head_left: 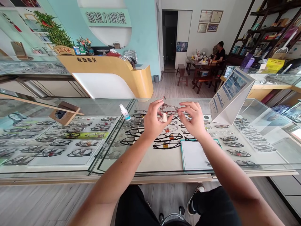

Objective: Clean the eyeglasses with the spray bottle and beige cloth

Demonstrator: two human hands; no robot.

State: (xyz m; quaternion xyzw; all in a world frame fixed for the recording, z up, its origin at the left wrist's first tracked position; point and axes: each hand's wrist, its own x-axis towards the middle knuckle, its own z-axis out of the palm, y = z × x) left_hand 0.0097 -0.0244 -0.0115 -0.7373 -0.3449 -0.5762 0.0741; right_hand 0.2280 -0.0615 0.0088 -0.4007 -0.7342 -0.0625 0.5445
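Both my hands are raised over a glass display counter (70, 171), and between them they hold a pair of glasses (169, 110) with a thin clear frame. My left hand (154, 121) pinches the left side of the glasses, and a small pale tag or cloth (165, 117) hangs by its fingers. My right hand (193, 119) grips the right side with curled fingers. Under the glass lie several rows of spectacle frames (166, 145).
A small spray bottle (124, 112) stands on the counter left of my hands. A white sheet (194, 155) lies near my right wrist, and an angled display board (229, 95) stands to the right. A person sits at a far table (203, 64). A reception desk (105, 75) stands behind.
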